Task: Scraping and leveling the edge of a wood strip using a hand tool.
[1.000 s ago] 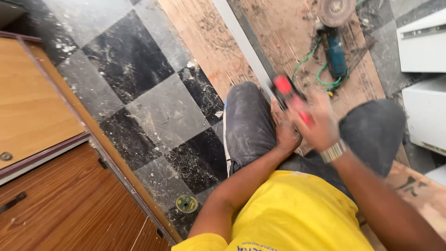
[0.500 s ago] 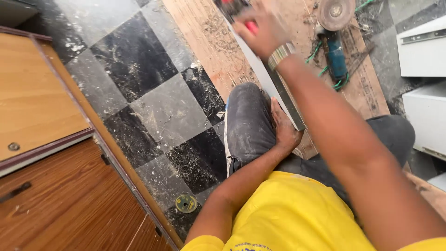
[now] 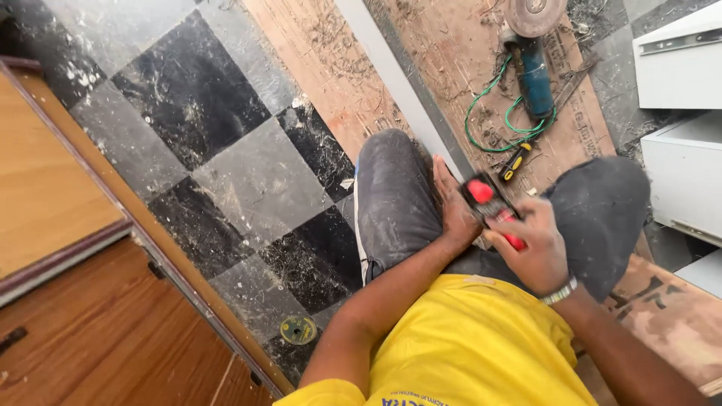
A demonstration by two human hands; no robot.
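- Right hand (image 3: 530, 244): fingers curled tight round a small red-and-black tool (image 3: 490, 207), prob. a tape measure or similar, can't tell which. Held in the air over the lap, between the knees.
- Left hand (image 3: 453, 207): fingers together & flat, lying on the inner side of the left knee (image 3: 395, 195), fingertips just beside the tool's black end. Not gripping anything as far as I can see.
- Risk 1: tool is held by one hand only, at its red end. If grip slackens it drops onto the lap or the plywood sheet (image 3: 459, 53) below. Cause: small body, only part of it inside the fist.
- Risk 2: left fingertips sit right next to the tool's front. If something springs or snaps back there, they'd get nipped. Judgement only, mechanism not visible.
- Further out: angle grinder (image 3: 534, 71) lies on the plywood, disc (image 3: 534, 11) bare, green cord (image 3: 496, 113) looped loose near the right knee (image 3: 602, 210). A leg shift could snag the cord & drag the grinder.
- Yellow-handled screwdriver (image 3: 515, 162) lies just beside the cord, near the knees; could get kicked or knelt on.
- Small round disc (image 3: 298, 329) on the checkered tile floor (image 3: 226, 173) by the wood panel (image 3: 98, 331): slip hazard if stepped on when getting up.
- Sawdust all over the plywood, so footing there prob. loose.
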